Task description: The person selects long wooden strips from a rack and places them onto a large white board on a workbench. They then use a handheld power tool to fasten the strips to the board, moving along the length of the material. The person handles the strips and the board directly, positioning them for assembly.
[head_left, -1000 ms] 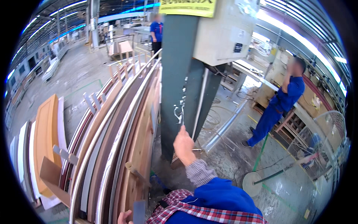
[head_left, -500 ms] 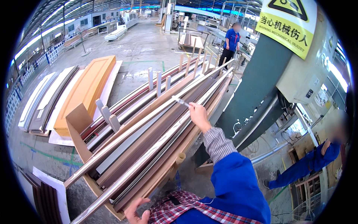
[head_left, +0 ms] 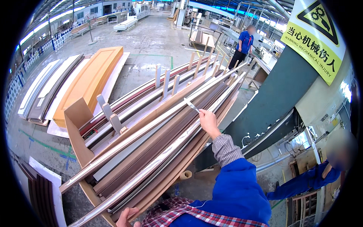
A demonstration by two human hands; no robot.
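My right hand (head_left: 209, 123) is closed around a slim tool with a pale flat blade (head_left: 191, 104), perhaps a putty knife. Its blade points up and left, over the long strips. Two long narrow wooden strips with white patches lie slantwise across the wooden trough: a farther strip (head_left: 128, 142) and a nearer strip (head_left: 148, 172). Dark brown profiles (head_left: 140, 164) and a grey-white panel (head_left: 130, 155) fill the space between them. At the bottom edge my left hand (head_left: 126, 218), partly cut off, is open by the trough's near rim, its fingers loosely bent and nothing seen in them.
Short upright posts (head_left: 166, 83) divide the trough. Leftward on the floor lie an orange door panel (head_left: 92, 85) and stacked boards. A dark green machine arm (head_left: 276, 94) rises at right. One person (head_left: 245, 43) stands beyond the trough, another (head_left: 314, 178) at far right.
The view has shifted slightly. My right hand still holds the tool above the strips, and my left hand has dropped lower and left, nearer the trough's rim.
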